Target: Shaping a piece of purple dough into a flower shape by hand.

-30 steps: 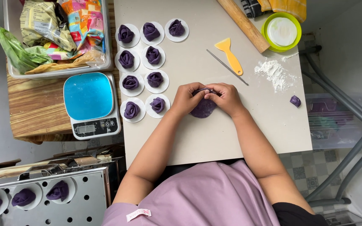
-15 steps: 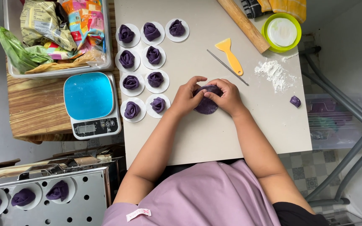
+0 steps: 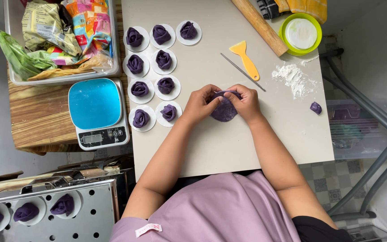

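Hands — left hand [image 3: 199, 104], right hand [image 3: 247, 101] — pinch purple dough [image 3: 224, 111] on table [image 3: 229, 148]

the upper edge of the purple dough piece [image 3: 224, 110] is hidden under the fingertips of the left hand [image 3: 199, 104] and right hand [image 3: 247, 101]. the rolling pin [image 3: 260, 25], plastic bin [image 3: 113, 67] and yellow cloth [image 3: 307, 6] are cut off by the top edge.

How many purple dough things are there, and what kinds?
Rose buns on the table: 9
Rose buns on the metal tray: 3
Flat dough in both hands: 1
Small dough lump: 1
Total: 14
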